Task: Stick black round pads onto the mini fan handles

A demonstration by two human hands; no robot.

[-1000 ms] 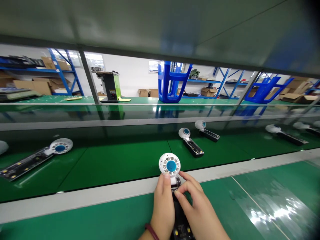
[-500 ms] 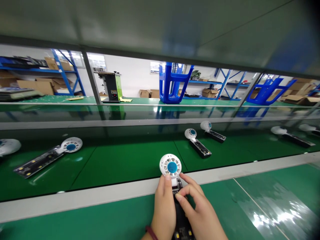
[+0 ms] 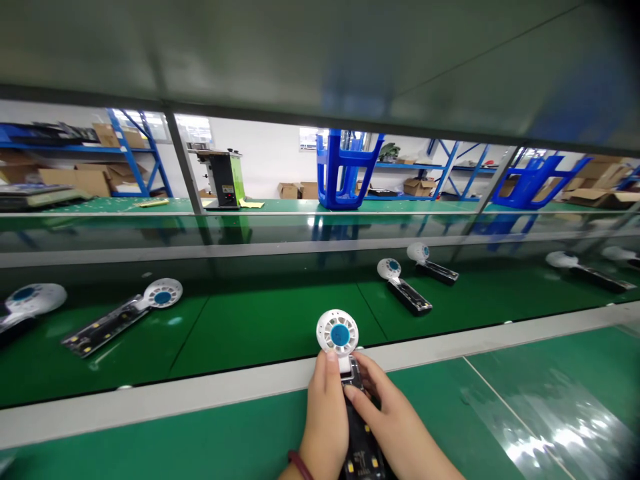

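I hold a small hand fan unit between both hands at the bottom centre. Its round white head with a blue hub (image 3: 338, 332) sticks out past my fingers over the grey belt rail (image 3: 200, 393). The black open handle with a circuit board (image 3: 361, 443) runs back toward me. My left hand (image 3: 324, 417) wraps the handle's left side, thumb up by the neck. On the handle's right side rests my right hand (image 3: 395, 427), its fingertips pressing near the neck.
Several similar fan units lie on the green conveyor belt (image 3: 260, 320): two at the left (image 3: 125, 315) (image 3: 27, 303), two right of centre (image 3: 403, 285) (image 3: 431, 261), more at far right (image 3: 583, 270). Blue stools (image 3: 345, 167), a small machine (image 3: 223, 180), shelving and cardboard boxes stand behind.
The fan units on the belt have drifted to the right. My right fingers have slid closer onto the handle's neck; the held fan stays in about the same place.
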